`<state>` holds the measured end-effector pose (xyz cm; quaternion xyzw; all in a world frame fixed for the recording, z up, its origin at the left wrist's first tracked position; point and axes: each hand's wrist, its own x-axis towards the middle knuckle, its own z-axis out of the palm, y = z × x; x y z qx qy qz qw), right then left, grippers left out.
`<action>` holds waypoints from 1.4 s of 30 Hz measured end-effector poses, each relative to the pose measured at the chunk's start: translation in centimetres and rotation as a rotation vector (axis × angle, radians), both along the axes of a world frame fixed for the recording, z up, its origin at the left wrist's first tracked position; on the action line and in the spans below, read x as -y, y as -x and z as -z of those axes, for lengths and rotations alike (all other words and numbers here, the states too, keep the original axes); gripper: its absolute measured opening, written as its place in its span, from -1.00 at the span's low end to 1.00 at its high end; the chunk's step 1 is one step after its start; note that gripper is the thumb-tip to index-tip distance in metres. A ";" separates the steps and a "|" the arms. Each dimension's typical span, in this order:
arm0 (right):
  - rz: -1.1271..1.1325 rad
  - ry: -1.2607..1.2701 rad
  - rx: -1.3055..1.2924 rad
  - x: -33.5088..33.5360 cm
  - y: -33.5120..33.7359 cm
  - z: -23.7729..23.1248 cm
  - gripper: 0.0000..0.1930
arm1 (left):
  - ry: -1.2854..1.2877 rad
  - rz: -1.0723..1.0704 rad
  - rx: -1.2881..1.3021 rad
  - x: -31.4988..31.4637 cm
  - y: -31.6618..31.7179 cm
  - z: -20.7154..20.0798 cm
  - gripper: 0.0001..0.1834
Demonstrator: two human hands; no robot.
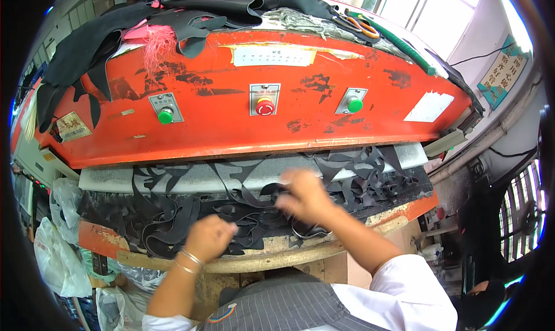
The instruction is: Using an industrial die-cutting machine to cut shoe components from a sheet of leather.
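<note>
Both my hands are over a tangled heap of black cut-out scraps (pixel 173 215), flat sheet leftovers with curved cut edges. My left hand (pixel 211 237), with bangles at its wrist, is closed low over the near side of the heap; what its fingers hold, if anything, is hidden. Farther in and to the right, my right hand (pixel 303 197) hovers by a curled black strip (pixel 272 189). Motion smears its fingers, so their grip is unclear. Beneath the scraps, part of a pale grey board (pixel 222 176) shows.
An orange machine beam (pixel 214 114) spans the far side, with green buttons (pixel 165 116) (pixel 354 105) and a red stop button (pixel 265 106). Black sheets (pixel 214 7), pink fringe (pixel 159 42) and orange-handled scissors (pixel 364 27) lie on top. A wooden rail (pixel 272 261) edges the near side. Plastic bags (pixel 58 259) hang left.
</note>
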<state>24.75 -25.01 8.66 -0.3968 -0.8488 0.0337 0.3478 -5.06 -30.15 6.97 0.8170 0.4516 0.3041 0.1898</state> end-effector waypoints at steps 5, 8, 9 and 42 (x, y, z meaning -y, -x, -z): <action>-0.307 0.366 0.298 11.1 5.7 4.9 -0.42 | 0.117 -0.019 -0.118 7.8 -1.9 4.2 -0.83; -0.188 0.324 0.329 12.6 7.5 7.1 -0.49 | 0.050 -0.134 -0.110 8.4 -2.9 4.6 -0.86; -0.101 0.294 0.358 12.7 7.8 7.2 -0.49 | 0.019 -0.162 -0.131 8.1 -3.0 4.4 -0.87; 0.074 0.367 0.809 -26.7 6.1 -2.7 0.04 | 0.567 0.084 0.475 -12.3 2.8 -4.6 -0.79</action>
